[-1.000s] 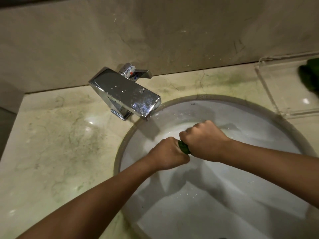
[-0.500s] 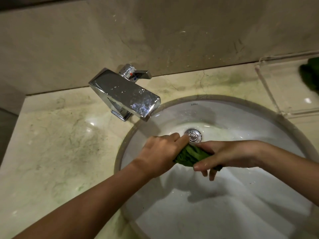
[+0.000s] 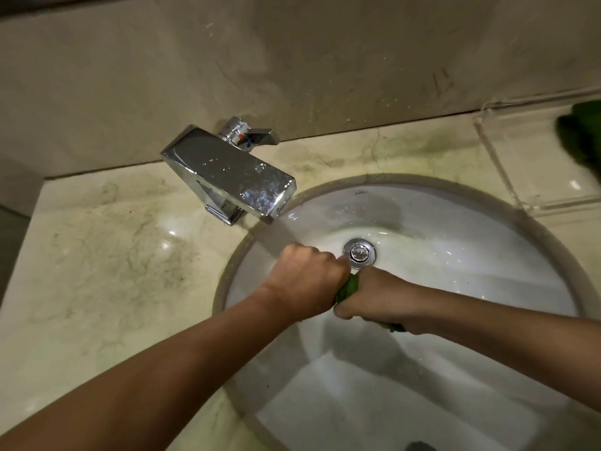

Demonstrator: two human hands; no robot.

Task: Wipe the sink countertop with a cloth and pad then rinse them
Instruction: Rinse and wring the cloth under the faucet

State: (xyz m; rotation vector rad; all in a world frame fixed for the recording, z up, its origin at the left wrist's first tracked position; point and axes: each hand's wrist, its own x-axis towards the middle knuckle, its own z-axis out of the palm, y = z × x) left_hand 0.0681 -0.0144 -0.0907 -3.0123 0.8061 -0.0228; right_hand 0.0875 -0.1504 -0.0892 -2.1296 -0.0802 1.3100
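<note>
Head view, green cloth twisted tight, left hand and right hand fingers curled round it

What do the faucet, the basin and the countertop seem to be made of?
Faucet: likely chromed metal, mirror-bright with reflections. Basin: probably glazed white ceramic, smooth and glossy. Countertop: looks like polished marble or similar stone, beige with dark veins.

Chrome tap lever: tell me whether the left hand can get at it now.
Probably yes, once freed. The left hand grips the twisted green cloth with the right hand over the white basin; only the square chrome spout lies between it and the chrome tap lever, and the space above looks free.
</note>
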